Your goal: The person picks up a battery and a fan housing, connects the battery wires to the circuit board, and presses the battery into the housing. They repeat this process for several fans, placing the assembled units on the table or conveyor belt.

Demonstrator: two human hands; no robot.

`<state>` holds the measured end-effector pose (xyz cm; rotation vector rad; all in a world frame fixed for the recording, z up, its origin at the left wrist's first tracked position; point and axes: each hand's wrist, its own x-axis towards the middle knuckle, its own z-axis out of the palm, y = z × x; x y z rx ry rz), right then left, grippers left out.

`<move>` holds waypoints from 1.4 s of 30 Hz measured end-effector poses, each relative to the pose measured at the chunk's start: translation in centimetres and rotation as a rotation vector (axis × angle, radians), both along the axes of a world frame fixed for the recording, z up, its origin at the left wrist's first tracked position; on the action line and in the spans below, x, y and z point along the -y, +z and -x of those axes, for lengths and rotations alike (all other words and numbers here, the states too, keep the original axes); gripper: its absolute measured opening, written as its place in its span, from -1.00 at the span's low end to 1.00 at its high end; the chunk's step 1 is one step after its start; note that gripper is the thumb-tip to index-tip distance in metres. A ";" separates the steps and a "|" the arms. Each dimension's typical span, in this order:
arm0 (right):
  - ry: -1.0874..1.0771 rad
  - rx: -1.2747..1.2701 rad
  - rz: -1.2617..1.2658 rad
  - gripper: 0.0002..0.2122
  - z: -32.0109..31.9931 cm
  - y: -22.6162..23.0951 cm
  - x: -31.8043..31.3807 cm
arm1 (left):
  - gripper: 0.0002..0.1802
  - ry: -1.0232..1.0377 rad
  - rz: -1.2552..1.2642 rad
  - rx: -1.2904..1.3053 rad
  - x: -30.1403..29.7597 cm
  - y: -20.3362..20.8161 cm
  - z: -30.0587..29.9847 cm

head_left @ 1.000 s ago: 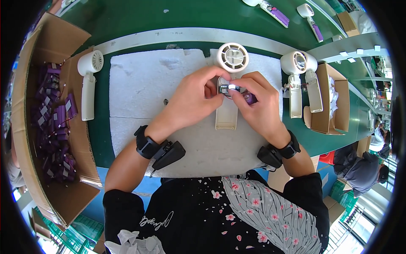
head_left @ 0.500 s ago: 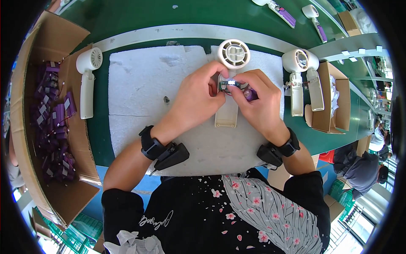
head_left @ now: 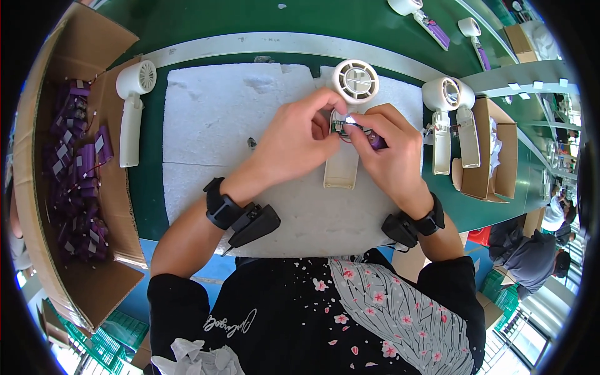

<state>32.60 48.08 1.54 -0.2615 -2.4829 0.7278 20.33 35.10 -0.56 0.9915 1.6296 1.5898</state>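
A cream handheld fan lies on the foam pad, its round grille away from me and its open handle shell toward me. Over the upper handle, my left hand is closed, thumb and forefinger at the left end of a small green circuit board. From the other side my right hand pinches the board's right end, where a white light shines. A purple battery cell sticks out under the right fingers. How the board sits in the shell is hidden by my fingers.
At left stands a cardboard box holding many purple batteries. Beside it lies another fan. Two open fans lie at right near a smaller carton. Beyond the pale rail, more fans with purple batteries lie on green surface.
The whole view has shifted slightly. Both hands stay at the circuit board; the right thumb now covers more of it, and the light shows smaller between the fingers.
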 end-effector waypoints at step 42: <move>0.160 0.226 -0.163 -0.93 -2.0 3.0 -4.1 | -0.67 0.144 0.007 -0.236 -0.3 0.5 -0.2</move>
